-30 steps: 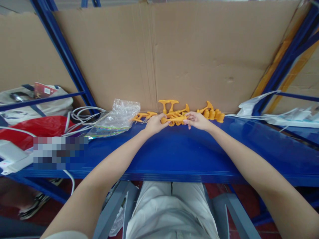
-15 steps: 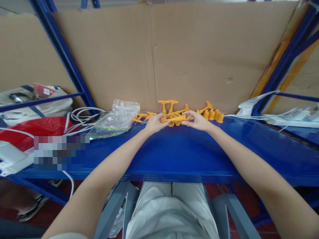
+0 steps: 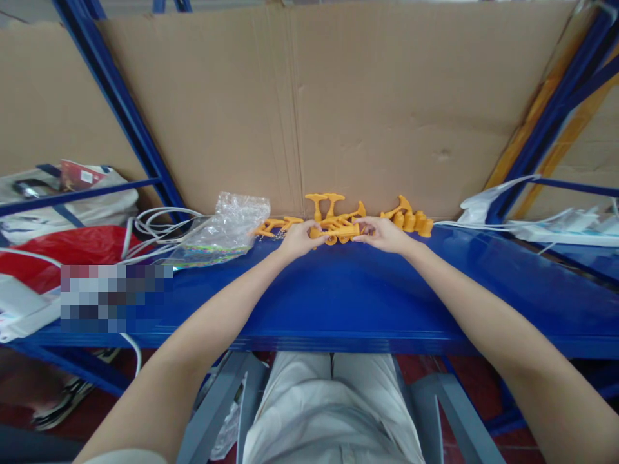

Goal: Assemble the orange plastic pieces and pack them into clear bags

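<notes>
"Movement was slight just then, wasn't it?"

"Very slight. The right hand (image 3: pixel 384 234) seemed to have drawn its thumb and fingers a little closer around the right end of the yellow piece (image 3: pixel 349 230)."

"And the left hand (image 3: pixel 297 240)?"

"It stayed where it was, thumb and fingers clamped on the other end. Both grips were closed on the one piece, which lay sideways between them, near the back of the blue tabletop (image 3: pixel 338 290)."

"So what did that change mean?"

"To my eye, the handling was still centred on that piece, mostly at its right end. Whether the right fingers also pinched a separate small part, I couldn't tell; they hid too much."

"What was about it?"

"T-shaped yellow handles (image 3: pixel 331 205) stood upright just behind, against the cardboard (image 3: pixel 387 109). Yellow cup-shaped pieces (image 3: pixel 424 225) sat in a row beyond the right hand, and more yellow parts (image 3: pixel 275 224) lay beside the left, next to a clear plastic bag (image 3: pixel 242 216)."
</notes>
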A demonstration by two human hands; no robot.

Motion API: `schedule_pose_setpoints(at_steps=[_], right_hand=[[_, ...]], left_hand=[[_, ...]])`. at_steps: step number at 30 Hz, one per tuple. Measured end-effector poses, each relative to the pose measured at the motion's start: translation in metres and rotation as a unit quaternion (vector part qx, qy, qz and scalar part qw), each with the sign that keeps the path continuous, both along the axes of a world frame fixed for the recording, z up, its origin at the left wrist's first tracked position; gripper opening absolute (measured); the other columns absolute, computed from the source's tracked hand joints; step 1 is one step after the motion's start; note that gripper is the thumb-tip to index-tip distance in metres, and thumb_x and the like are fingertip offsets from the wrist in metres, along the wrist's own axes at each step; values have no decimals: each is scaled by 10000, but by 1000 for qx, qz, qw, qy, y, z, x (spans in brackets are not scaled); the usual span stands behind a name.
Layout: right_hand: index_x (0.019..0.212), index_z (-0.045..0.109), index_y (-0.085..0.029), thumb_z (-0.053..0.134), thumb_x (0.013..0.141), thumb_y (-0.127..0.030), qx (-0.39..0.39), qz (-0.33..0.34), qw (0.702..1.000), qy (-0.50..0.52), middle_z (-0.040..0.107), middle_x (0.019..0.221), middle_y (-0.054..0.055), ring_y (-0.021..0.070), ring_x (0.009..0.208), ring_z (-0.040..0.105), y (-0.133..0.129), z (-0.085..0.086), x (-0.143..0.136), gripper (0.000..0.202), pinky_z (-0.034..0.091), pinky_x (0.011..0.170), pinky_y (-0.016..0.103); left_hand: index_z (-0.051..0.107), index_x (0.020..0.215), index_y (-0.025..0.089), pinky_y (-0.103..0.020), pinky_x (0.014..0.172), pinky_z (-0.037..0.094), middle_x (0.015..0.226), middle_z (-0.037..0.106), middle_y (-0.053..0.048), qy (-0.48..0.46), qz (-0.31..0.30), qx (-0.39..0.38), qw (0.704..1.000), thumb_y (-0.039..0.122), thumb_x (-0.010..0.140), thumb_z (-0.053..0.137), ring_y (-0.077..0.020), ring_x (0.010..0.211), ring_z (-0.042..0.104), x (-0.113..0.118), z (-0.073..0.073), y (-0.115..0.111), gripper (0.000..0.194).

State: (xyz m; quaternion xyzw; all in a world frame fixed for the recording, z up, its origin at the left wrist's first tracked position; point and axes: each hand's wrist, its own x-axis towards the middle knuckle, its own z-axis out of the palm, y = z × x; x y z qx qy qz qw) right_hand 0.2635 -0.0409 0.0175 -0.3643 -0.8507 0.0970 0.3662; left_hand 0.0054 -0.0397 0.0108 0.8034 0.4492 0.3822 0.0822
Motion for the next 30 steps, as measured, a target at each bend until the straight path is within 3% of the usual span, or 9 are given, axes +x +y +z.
schedule_pose_setpoints(at_steps=[6,12,17,22,30], right_hand=[[1116,658,-147,666,839,-431,-9,7,1000,-4,713,877,75,215,753,667,3,-1,2,396,549,712,347],[1158,631,-165,652,866,-445,165,-36,977,-132,681,1137,161,317,1065,622,-4,-3,-4,405,461,906,452],[1105,644,-112,514,966,-368,245,-31,940,-237,690,1003,176,279,976,618,-10,-3,-8,318,431,853,397],[1024,659,-102,489,976,-358,241,0,946,-217,689,933,166,251,892,627,-11,-1,-6,311,460,792,364],[1005,691,-143,564,928,-397,150,3,979,-138,725,958,121,227,870,659,-13,6,-7,294,480,779,329]], left_hand=[[639,873,165,-224,504,312,516,575,35,-5,12,4,1000,437,752,673,-134,512,512,2,3,-3,299],[625,802,163,-210,461,275,502,542,46,-25,-14,-42,999,431,724,708,-103,461,472,5,4,-3,290],[624,777,155,-200,450,288,506,530,50,-61,-44,-78,994,411,701,738,-94,454,481,9,2,-3,290],[624,838,156,-201,467,333,528,569,49,-73,-53,-90,992,368,716,726,-109,475,530,12,3,-10,265],[657,825,174,-217,582,384,617,647,28,7,-18,89,996,363,744,717,-134,612,580,12,12,-20,214]])
